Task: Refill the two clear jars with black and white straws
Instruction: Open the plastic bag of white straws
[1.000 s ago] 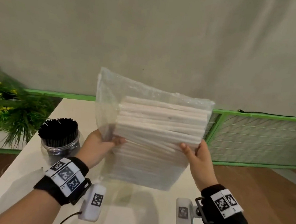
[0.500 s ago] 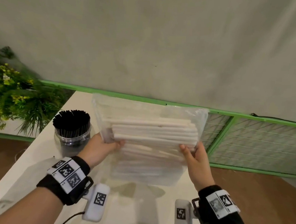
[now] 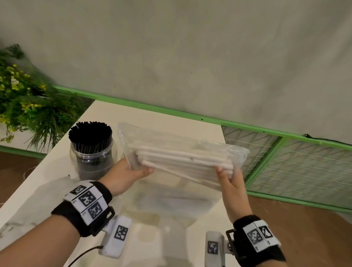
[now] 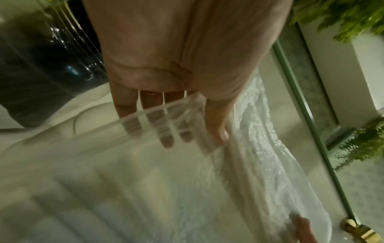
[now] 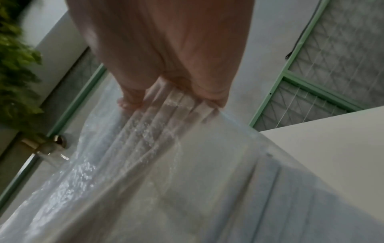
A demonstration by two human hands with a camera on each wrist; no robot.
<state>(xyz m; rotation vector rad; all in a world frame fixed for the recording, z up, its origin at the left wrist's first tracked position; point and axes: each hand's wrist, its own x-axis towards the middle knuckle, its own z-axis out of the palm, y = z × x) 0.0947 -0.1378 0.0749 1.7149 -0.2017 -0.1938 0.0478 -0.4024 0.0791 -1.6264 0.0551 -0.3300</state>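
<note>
A clear plastic bag (image 3: 181, 155) packed with white straws (image 3: 185, 161) hangs low over the white table (image 3: 36, 195), held flat between both hands. My left hand (image 3: 134, 170) grips its left end, thumb on top and fingers underneath, as the left wrist view shows through the plastic bag (image 4: 207, 180). My right hand (image 3: 225, 178) grips the right end the same way, fingers seen behind the bag (image 5: 166, 148). A clear jar (image 3: 92, 157) full of black straws (image 3: 90, 132) stands just left of the bag. No second jar is in view.
A leafy plant with yellow flowers (image 3: 12, 100) stands off the table's left side. A green-framed mesh fence (image 3: 307, 167) runs behind and to the right. Brown floor lies on both sides. Cables trail from the wrist cameras toward the table's near edge.
The bag has come down and tipped from nearly upright to almost flat over the table. Both hands kept their hold and dropped with it, while the view tilted down.
</note>
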